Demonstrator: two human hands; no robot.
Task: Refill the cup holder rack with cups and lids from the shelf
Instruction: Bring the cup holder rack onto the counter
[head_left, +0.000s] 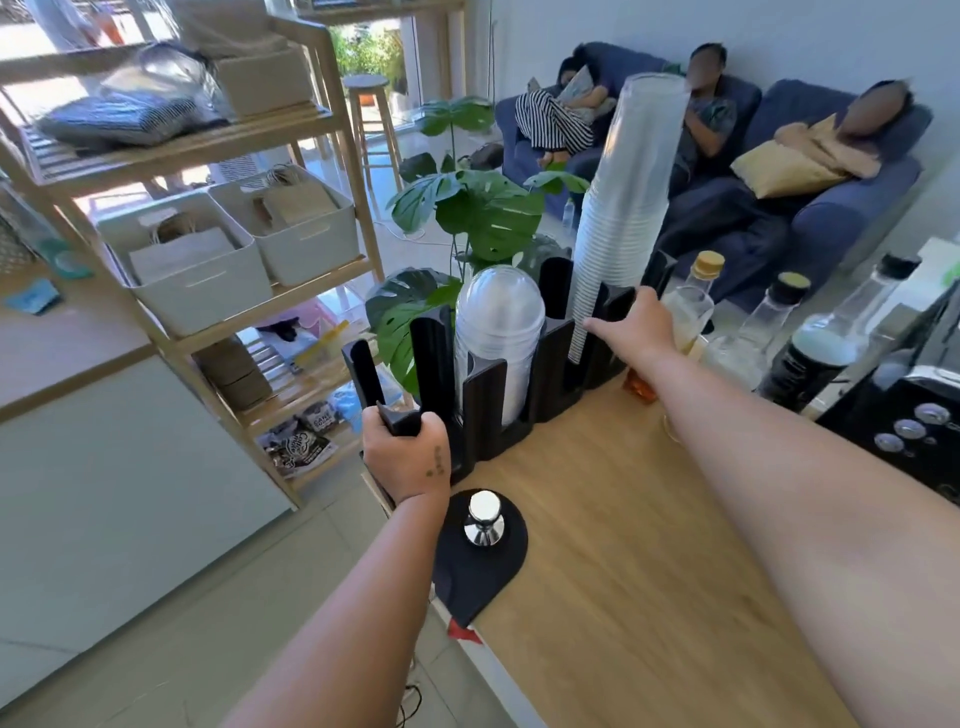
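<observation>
A black cup holder rack (488, 410) stands at the left end of the wooden counter (623, 545). Its middle slot holds a stack of clear dome lids (497, 322). A tall stack of clear cups (623, 208) stands in the far slot and leans to the right. The near slot looks empty. My left hand (405, 452) grips a black upright of the rack at its near corner. At the far end of the rack my right hand (631, 325) rests by the base of the cup stack; its fingers are partly hidden.
A wooden shelf (208, 150) at left carries white bins (197, 275) and bags. A tamper on a black mat (483, 519) sits near the counter edge. Bottles (769, 322) and a black machine (904, 415) stand at right. Behind the rack are a plant (467, 208) and people on a sofa.
</observation>
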